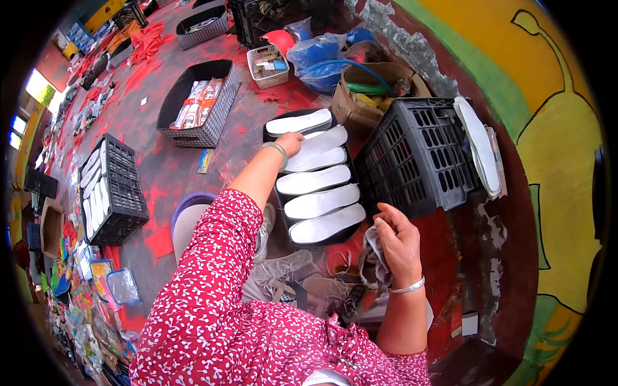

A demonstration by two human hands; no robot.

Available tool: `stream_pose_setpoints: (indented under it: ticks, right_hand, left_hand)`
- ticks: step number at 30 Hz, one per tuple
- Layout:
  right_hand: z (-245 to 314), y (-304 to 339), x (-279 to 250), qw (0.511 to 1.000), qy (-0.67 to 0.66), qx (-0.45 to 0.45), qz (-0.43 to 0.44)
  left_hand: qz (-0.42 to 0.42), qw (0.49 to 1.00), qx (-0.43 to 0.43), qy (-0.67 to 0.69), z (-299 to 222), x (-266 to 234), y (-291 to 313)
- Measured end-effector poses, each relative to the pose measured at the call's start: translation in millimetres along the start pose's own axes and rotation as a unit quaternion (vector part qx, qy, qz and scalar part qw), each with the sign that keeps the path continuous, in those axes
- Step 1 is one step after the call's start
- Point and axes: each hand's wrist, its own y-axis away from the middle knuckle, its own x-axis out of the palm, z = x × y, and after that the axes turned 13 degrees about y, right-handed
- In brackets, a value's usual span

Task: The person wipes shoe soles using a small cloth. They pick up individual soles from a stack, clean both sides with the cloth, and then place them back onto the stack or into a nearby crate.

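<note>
1. Black plastic lattice-walled crate (400, 154), right of the work: count 1. At its far right side stands a white foot-shaped insole (475, 145); at least 1 outside the packed rows, and any behind it cannot be counted.
2. Smaller black plastic crate with slotted sides (130, 212), far left: count 1. White insoles lie crowded in it, at least 5 visible; exact number unclear.
3. Dark, long rectangular tray (342, 235), in front of the person: count 1. Progress, judged: mostly laid out, since insoles span it from far end to near end.
4. Grey-and-black checked basket (190, 137) with white-and-orange packets (199, 103): count 1 nearby, plus 1 similar farther back. Packets overlap; not counted.
5. White, flat, rounded shoe insoles (322, 201) in the tray, side by side crosswise: 6 visible on top. Lower layers cannot be counted. Nearest three look even; second and third from the far end overlap, so straightening is judged left to do.
6. Hands: count 2. Left hand (293, 144) has fingertips on the insoles near the far end; pinching or merely pressing, cannot tell. Right hand (398, 246) is loosely curled beside crumpled grey cloth (373, 258); grip on it cannot be told.
</note>
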Motion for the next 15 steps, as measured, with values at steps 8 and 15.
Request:
stream_pose_setpoints:
  ticks: [8,15]
  right_hand:
    - [0,-6,6,0.998,0.053,-0.033,0.002]
    - [4,-8,9,0.993,0.107,-0.042,0.007]
  left_hand:
    - [0.073,0.995,-0.062,-0.006,25,45,-16]
    - [0.047,0.984,-0.101,-0.136,5,41,-7]
